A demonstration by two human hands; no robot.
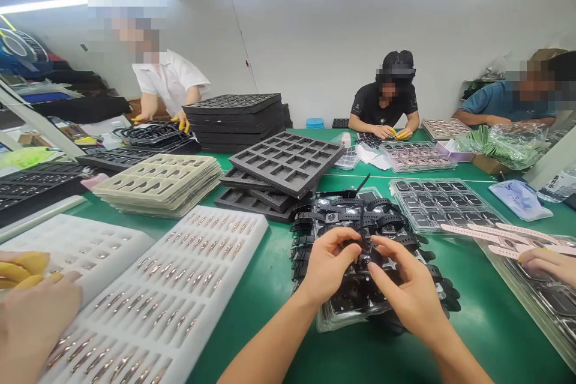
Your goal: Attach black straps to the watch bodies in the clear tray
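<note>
Over the middle of the bench, my left hand [330, 261] and my right hand [405, 279] meet around a black watch [365, 257]. The fingertips of both hands pinch it from either side, and part of its strap sticks up between them. My fingers hide some of the watch body. Right below lies a pile of black watches [382, 219], their straps laid across one another. A clear plastic tray [330, 323] under the pile shows at its near edge.
At left, a white foam tray [245, 237] holds rows of shiny metal pieces, near a co-worker's hand [40, 306] in yellow finger covers. Black foam trays [288, 162] are stacked behind. Another person's hand [551, 264] touches pink straps [508, 240] at right. More people work across the green bench [486, 306].
</note>
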